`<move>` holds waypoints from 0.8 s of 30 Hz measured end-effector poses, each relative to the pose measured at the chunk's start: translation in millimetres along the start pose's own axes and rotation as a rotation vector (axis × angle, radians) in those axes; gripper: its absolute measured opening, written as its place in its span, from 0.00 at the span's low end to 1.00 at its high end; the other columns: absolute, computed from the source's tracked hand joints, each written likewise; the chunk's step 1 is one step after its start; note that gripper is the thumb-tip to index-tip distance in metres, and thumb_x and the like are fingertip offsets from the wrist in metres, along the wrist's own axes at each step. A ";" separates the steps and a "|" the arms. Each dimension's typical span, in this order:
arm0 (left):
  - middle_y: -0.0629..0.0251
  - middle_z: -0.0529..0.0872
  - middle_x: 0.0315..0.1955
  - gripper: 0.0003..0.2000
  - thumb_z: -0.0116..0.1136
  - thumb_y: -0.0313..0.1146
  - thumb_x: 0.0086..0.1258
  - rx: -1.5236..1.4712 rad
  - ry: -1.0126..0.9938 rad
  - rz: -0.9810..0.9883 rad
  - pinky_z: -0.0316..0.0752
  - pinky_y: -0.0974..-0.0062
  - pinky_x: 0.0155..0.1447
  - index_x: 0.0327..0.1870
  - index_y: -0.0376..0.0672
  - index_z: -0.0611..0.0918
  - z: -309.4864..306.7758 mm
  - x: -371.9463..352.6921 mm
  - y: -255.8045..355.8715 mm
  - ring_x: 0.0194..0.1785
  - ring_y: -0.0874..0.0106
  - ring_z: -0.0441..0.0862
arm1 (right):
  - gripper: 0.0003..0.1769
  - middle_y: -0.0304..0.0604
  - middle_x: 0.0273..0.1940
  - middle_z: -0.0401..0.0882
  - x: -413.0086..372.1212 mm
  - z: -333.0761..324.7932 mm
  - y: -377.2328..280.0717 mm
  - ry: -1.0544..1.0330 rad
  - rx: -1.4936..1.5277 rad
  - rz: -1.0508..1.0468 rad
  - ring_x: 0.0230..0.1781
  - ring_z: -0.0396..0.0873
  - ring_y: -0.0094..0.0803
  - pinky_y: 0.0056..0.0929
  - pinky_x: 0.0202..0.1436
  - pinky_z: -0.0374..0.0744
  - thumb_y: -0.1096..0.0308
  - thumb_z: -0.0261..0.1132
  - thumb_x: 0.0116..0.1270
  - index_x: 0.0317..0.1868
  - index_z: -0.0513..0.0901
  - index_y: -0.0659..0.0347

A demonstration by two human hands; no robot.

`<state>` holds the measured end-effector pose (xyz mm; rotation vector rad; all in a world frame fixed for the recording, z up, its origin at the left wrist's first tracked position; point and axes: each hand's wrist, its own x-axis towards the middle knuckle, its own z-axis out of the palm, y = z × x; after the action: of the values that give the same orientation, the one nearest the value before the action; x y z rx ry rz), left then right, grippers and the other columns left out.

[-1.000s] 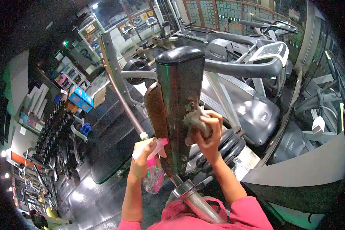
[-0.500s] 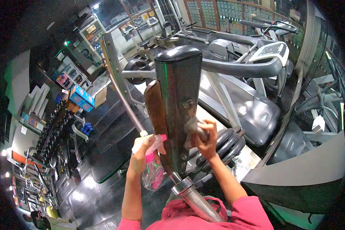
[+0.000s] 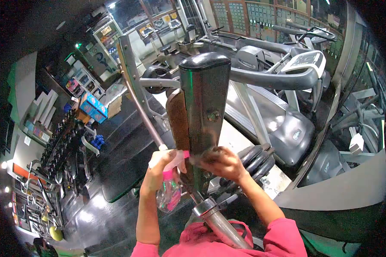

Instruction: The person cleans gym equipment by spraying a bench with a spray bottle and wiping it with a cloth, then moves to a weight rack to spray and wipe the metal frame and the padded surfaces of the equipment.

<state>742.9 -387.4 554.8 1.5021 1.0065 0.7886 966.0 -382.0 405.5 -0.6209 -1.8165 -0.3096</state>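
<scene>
My left hand (image 3: pixel 162 165) is wrapped round the neck of a clear spray bottle (image 3: pixel 169 195) with a pink collar and nozzle. The nozzle points right, toward the black upright pad (image 3: pixel 205 103) in the centre. My right hand (image 3: pixel 223 165) is at the lower part of this pad, its fingers curled and blurred by motion. A dark, smeared cloth-like thing (image 3: pixel 208 157) seems to be under those fingers. Below the pad, a metal bar sleeve (image 3: pixel 223 227) runs down toward my body.
Black weight plates (image 3: pixel 255 160) sit right of the pad. Behind are a treadmill (image 3: pixel 278 124) and its console (image 3: pixel 303 61). At the left are a dumbbell rack (image 3: pixel 62 145), a blue box (image 3: pixel 93 108) and a slanting metal bar (image 3: pixel 143 113).
My right hand has moved left and slightly down across the pad, nearer the bottle nozzle. My left hand still holds the bottle. The view has shifted slightly.
</scene>
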 end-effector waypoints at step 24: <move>0.59 0.83 0.23 0.23 0.45 0.49 0.72 -0.157 -0.004 -0.138 0.72 0.77 0.24 0.30 0.35 0.81 -3.5 -16.9 -52.1 0.18 0.73 0.78 | 0.13 0.38 0.54 0.79 -27.1 12.0 -1.3 -0.006 -0.002 0.108 0.50 0.77 0.39 0.34 0.47 0.81 0.65 0.72 0.48 0.37 0.88 0.42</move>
<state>723.8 -399.8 504.9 1.2852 1.0101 0.7480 961.8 -384.1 376.2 -0.7191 -1.7813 -0.2367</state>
